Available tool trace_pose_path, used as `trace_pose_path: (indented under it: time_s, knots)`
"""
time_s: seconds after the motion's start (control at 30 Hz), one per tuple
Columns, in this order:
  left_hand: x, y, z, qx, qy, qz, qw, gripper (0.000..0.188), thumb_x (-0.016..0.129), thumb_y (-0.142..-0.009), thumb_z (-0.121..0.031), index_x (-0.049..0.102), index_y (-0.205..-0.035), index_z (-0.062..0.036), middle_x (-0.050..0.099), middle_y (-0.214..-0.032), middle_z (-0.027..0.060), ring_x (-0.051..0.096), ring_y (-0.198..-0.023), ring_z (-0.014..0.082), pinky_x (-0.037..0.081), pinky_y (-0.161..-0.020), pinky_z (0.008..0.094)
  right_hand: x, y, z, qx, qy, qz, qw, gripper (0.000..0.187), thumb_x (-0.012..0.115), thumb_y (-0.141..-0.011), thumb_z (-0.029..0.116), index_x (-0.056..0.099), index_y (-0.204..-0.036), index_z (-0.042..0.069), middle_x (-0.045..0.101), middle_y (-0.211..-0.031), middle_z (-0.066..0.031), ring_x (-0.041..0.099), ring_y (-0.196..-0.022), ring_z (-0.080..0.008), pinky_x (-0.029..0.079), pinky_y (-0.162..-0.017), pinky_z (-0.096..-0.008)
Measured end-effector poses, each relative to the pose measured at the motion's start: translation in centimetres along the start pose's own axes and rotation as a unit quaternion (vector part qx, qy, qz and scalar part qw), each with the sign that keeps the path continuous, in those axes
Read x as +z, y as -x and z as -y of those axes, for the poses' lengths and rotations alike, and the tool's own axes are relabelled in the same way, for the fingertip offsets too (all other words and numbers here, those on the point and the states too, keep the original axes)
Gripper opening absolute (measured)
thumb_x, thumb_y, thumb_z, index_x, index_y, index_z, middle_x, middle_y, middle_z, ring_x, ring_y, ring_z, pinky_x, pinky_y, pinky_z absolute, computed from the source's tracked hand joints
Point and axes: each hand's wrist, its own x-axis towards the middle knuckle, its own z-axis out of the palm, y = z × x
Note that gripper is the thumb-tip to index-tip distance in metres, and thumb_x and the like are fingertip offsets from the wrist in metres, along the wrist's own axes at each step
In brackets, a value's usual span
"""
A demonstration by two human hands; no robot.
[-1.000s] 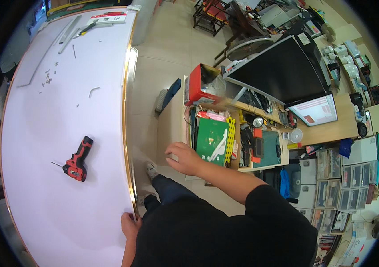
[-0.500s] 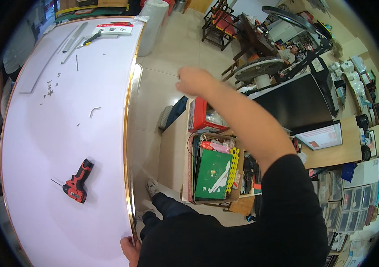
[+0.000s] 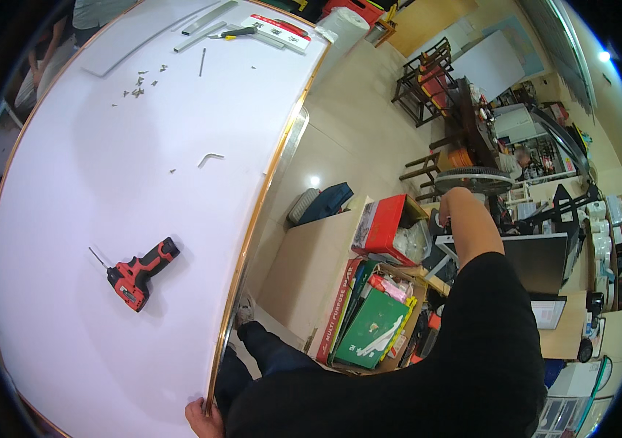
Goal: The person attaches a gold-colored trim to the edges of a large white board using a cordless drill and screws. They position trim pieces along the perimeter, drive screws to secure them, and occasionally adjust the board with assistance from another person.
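Note:
My left hand (image 3: 203, 418) grips the gold-rimmed edge of a large white panel (image 3: 70, 241) at its near right corner. My right arm reaches out to the right, its hand (image 3: 451, 207) bent down beside the floor fan and a red box, fingers hidden behind the forearm. On the panel lie a red and black cordless drill (image 3: 139, 276) with a long thin bit, an L-shaped hex key (image 3: 211, 158), a cluster of small screws (image 3: 138, 89) and a thin rod (image 3: 202, 62). Farther off are a utility knife (image 3: 241, 32) and metal strips (image 3: 210, 17).
Right of the panel stand a red box (image 3: 392, 226) and a carton holding a green folder (image 3: 371, 328). A fan (image 3: 473, 179), a monitor (image 3: 537, 266) and wooden chairs (image 3: 427, 84) are farther right. Another person's arm (image 3: 44, 55) shows at the far left.
My right arm has swung from over the floor down and to the right. The view has turned, so the panel and drill sit differently. My left hand stays on the panel's edge.

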Motion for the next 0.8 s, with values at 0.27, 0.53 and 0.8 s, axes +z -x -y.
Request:
trace_pose_path:
  time_s: [0.27, 0.53, 0.8]
  knots:
    - [-0.6, -1.2, -2.2, -0.031, -0.031, 0.019, 0.999, 0.019, 0.076, -0.081, -0.007, 0.063, -0.095, -0.0049, 0.059, -0.091, 0.0174, 0.057, -0.089, 0.0412, 0.047, -0.077, 0.0506, -1.2, -2.6, 1.6, -0.074, 0.187, -0.048, 0.978, 0.053, 0.081, -0.083, 0.042, 0.075, -0.127, 0.013, 0.068, -0.136, -0.0088, 0.069, -0.116, -0.0320, 0.056, -0.096, -0.0498]
    - [-0.1, -0.9, -2.3, -0.031, -0.051, -0.036, 0.998, 0.032, 0.078, -0.071, -0.004, 0.065, -0.100, -0.0060, 0.060, -0.096, 0.0142, 0.059, -0.093, 0.0369, 0.050, -0.080, 0.0462, 1.7, -4.0, 0.6, -0.019, 0.287, -0.112, 0.951, 0.055, 0.082, -0.083, 0.041, 0.073, -0.131, 0.014, 0.072, -0.130, -0.0092, 0.070, -0.114, -0.0302, 0.057, -0.094, -0.0483]
    - [-0.1, -1.0, -2.4, -0.007, -0.030, -0.062, 0.998, 0.027, 0.072, -0.071, -0.003, 0.059, -0.094, -0.0069, 0.053, -0.090, 0.0124, 0.055, -0.086, 0.0355, 0.046, -0.077, 0.0466, -0.5, -13.2, -2.2, -0.003, 0.294, -0.074, 0.953, 0.059, 0.089, -0.074, 0.040, 0.076, -0.122, 0.007, 0.072, -0.129, -0.0123, 0.070, -0.115, -0.0296, 0.058, -0.093, -0.0452]
